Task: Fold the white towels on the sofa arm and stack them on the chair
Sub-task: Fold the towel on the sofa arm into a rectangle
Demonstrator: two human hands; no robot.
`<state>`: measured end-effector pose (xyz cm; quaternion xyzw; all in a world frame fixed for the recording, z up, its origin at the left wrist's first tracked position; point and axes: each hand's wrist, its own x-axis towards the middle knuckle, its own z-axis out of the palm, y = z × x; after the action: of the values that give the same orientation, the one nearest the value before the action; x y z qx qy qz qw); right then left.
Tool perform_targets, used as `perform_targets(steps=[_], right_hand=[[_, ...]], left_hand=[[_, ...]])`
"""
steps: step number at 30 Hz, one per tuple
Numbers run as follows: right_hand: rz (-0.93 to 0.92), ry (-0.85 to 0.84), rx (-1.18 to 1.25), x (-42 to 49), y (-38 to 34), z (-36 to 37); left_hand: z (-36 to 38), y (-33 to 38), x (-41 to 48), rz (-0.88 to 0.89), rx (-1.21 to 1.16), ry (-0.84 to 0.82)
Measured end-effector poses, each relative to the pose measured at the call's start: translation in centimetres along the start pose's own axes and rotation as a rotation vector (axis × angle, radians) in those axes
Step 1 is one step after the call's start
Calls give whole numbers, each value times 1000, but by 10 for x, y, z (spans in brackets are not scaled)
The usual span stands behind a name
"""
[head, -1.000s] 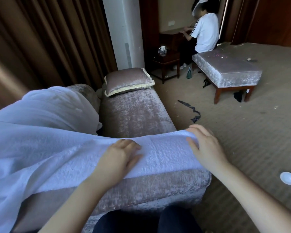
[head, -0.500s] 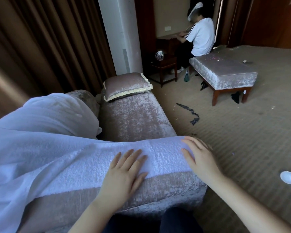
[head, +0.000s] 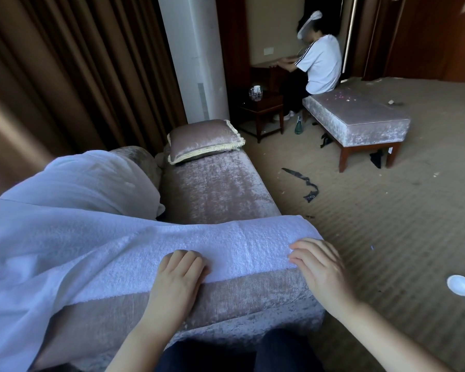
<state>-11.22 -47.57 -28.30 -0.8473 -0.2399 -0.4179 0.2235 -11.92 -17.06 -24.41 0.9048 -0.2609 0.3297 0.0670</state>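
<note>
The sofa arm (head: 226, 299) props the white towel (head: 145, 251) flat for folding: left hand (head: 180, 275) curled on its hem (grip unclear), right hand (head: 320, 267), at three o'clock, resting slack-fingered.

The person's left forearm (head: 145, 339) and right forearm (head: 387, 336) are bare along all of their visible length, from the near edge up to the wrists. The left hand (head: 179, 275) and right hand (head: 320, 267) are bare too; the right hand's fingernails look trimmed short. Between the forearms, at the near bottom centre, sit dark navy-blue trousers (head: 226, 355), two rounded legs parted by a darker gap, the fabric's weave too dim to make out.
</note>
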Motion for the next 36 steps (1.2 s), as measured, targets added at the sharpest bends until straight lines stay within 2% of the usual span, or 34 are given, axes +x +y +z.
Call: perform_targets(steps=[10, 15, 17, 19, 22, 26, 28, 32, 36], right_hand=[[-5, -38, -7, -9, -1, -7], [-15, -57, -38, -8, -3, -11], [-4, -96, -31, -8, -5, -14], [19, -126, 5, -2, -6, -18], [179, -177, 10, 33, -5, -15], [384, -524, -40, 70, -4, 4], [464, -623, -73, 63, -1, 12], [557, -553, -150, 54, -1, 16], [573, -553, -185, 54, -4, 18]], left_hand=[[-15, 5, -9, 13, -43, -113], [-31, 7, 22, -73, -80, -133], [-28, 3, 38, -102, -16, -195], [-19, -5, 48, -133, 59, -349], [-7, -10, 47, -236, 98, -557], [-2, -6, 44, -326, 130, -580], [-1, -6, 46, -368, 117, -576], [2, -6, 49, -373, 110, -538], [-1, -7, 55, -352, 95, -647]])
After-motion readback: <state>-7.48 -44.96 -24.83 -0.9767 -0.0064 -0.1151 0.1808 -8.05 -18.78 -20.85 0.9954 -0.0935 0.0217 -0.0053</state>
